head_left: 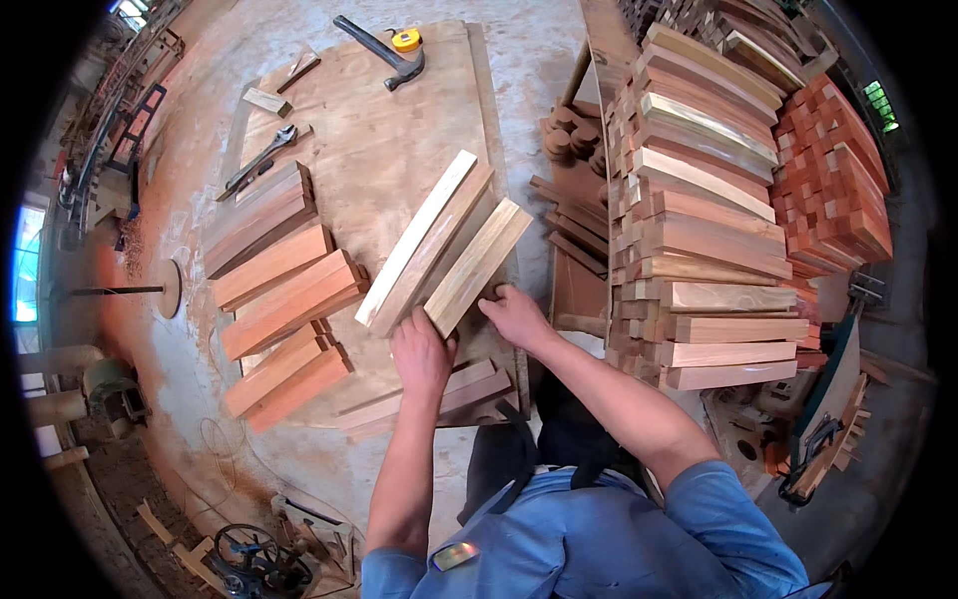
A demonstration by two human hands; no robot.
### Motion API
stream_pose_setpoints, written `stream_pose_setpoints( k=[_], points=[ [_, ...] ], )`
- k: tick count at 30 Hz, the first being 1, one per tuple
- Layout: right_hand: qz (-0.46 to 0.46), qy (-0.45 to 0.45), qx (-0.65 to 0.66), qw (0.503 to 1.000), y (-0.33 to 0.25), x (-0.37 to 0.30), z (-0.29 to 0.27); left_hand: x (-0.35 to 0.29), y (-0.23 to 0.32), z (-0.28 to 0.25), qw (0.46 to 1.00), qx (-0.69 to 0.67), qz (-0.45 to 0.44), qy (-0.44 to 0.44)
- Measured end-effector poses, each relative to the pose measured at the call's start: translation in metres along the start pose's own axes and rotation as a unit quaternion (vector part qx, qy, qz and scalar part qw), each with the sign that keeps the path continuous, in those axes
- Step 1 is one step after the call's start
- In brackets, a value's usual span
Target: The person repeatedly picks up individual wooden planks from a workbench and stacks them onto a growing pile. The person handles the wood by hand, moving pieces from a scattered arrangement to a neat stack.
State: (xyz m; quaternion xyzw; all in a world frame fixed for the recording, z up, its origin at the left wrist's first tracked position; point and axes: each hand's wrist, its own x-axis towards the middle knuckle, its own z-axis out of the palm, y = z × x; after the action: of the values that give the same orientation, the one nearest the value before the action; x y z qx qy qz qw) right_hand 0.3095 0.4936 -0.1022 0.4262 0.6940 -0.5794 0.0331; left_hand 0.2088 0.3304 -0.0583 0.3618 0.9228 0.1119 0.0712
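A pale wooden block [479,266] slants across the worktable in front of me. My left hand [421,356] is closed on its near end, fingertips at the corner. To the right, my right hand [516,317] has its fingers curled in beside that block's long edge; whether anything is between them is hidden. Just left of the block lie a whitish wood strip [419,233] and a brown wood strip [439,249], side by side at the same slant. Two more wood pieces [469,392] rest near the table's front edge, below my hands.
Stacks of reddish and brown blocks [294,302] line the table's left side. An adjustable wrench [261,160], a hammer [384,57] and a yellow tape measure [405,40] lie farther off. A tall pile of wood blocks [714,230] stands at my right.
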Motion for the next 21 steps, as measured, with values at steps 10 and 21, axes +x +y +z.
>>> stream_pose_setpoints(
  k=[10,21],
  points=[
    [0.092,-0.047,0.203,0.974,-0.017,0.001,0.028,-0.013,0.002,-0.026,0.988,-0.011,0.125,0.086],
    [0.097,-0.012,0.226,0.969,-0.033,0.010,0.048,-0.054,-0.079,0.007,0.673,-0.635,-0.367,-0.101]
  ],
)
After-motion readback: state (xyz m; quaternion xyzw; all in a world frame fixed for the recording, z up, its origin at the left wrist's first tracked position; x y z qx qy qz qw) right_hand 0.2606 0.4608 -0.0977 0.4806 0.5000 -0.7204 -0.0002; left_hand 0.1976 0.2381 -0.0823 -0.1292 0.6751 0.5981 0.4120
